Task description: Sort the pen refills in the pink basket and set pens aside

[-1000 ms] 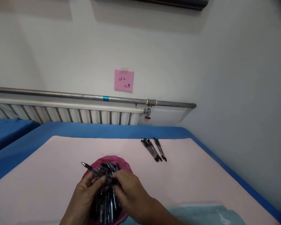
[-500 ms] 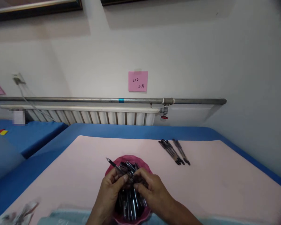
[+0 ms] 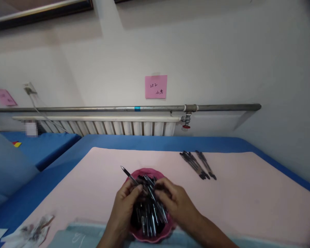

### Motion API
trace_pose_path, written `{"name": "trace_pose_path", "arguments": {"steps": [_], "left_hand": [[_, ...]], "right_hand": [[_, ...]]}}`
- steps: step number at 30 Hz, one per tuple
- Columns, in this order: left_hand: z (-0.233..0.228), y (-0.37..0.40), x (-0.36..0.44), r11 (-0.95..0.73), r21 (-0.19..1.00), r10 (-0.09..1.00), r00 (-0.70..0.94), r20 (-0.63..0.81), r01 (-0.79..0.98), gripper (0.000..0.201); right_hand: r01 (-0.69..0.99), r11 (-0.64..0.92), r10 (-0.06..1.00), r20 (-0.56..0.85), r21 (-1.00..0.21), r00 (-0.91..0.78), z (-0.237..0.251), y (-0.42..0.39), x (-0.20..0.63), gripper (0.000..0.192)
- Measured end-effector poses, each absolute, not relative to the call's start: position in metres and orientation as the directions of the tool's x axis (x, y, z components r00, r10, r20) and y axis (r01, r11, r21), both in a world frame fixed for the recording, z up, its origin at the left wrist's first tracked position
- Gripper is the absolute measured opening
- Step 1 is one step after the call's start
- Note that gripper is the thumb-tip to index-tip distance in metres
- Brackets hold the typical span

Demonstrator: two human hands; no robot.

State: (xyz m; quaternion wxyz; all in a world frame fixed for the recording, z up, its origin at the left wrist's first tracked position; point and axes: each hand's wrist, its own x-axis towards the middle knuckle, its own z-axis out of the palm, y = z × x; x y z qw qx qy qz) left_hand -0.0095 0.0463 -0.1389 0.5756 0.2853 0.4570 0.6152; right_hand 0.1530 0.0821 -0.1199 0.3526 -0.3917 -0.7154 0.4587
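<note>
A dark pink bowl [image 3: 147, 171] full of black pens [image 3: 148, 217] sits on the pink mat [image 3: 248, 203] near the front edge. Both my hands are over the bowl. My left hand [image 3: 125, 201] pinches a black pen [image 3: 127, 173] whose tip sticks up and to the left. My right hand [image 3: 175, 201] has its fingers closed on the other end of the same pen, above the heap. A small row of black pens [image 3: 197, 164] lies on the mat at the back right.
The mat lies on a blue cloth [image 3: 157, 142]. A radiator [image 3: 108, 126] and a metal pipe [image 3: 217, 107] run along the wall, with a pink note [image 3: 155, 86] above. Crumpled wrappers [image 3: 34, 231] lie at the front left. A pale blue cloth [image 3: 72, 237] lies along the front edge.
The view has swung to the left, so bowl and pens sit further right in the picture. Both hands stay over the bowl on the same pen.
</note>
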Motion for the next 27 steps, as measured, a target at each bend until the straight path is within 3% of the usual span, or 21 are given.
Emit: {"name": "trace_pose_path", "arguments": {"steps": [3, 6, 11, 15, 19, 27], "left_hand": [[-0.128, 0.045, -0.015, 0.05, 0.876, 0.938, -0.278, -0.205, -0.48, 0.02], [-0.117, 0.046, -0.022, 0.036, 0.85, 0.895, -0.362, -0.262, -0.526, 0.016], [-0.112, 0.047, -0.029, 0.012, 0.861, 0.898, -0.374, -0.233, -0.509, 0.011], [-0.115, 0.047, -0.028, 0.036, 0.861, 0.91, -0.339, -0.238, -0.508, 0.012], [-0.115, 0.046, -0.024, 0.051, 0.845, 0.919, -0.306, -0.249, -0.533, 0.01], [-0.122, 0.045, -0.02, 0.057, 0.855, 0.928, -0.288, -0.235, -0.515, 0.012]], "right_hand": [[0.245, 0.259, 0.939, 0.185, -0.934, -0.29, -0.112, 0.093, 0.163, 0.011], [0.289, 0.269, 0.947, 0.199, -0.919, -0.251, -0.109, 0.101, 0.171, 0.01], [0.392, 0.408, 0.853, 0.191, -0.825, -0.486, -0.113, 0.094, 0.168, 0.014], [0.499, 0.58, 0.729, 0.137, -0.644, -0.671, -0.117, 0.08, 0.162, 0.017], [0.579, 0.668, 0.686, 0.085, -0.467, -0.723, -0.12, 0.07, 0.155, 0.015], [0.699, 0.63, 0.743, 0.0, -0.338, -0.669, -0.128, 0.059, 0.144, 0.03]]}}
